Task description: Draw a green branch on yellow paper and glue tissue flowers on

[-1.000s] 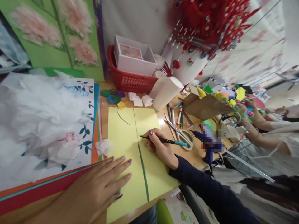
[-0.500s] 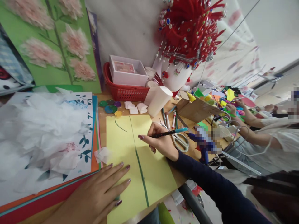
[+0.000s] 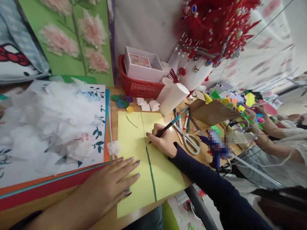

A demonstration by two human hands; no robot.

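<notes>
Pen [image 3: 169, 126] tilted steeper than before; right hand [image 3: 165, 143] pinching it, left hand [image 3: 107, 181] flat, fingers spread, on yellow paper [image 3: 165, 175].

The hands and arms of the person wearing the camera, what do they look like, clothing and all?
The right hand comes out of a long, plain navy sleeve. The left hand and its forearm are uncovered, with a bit of dark cloth at the lower left edge. The left nails are shiny, some dark wine-red, others paler and silvery. No gloves or rings show.
</notes>
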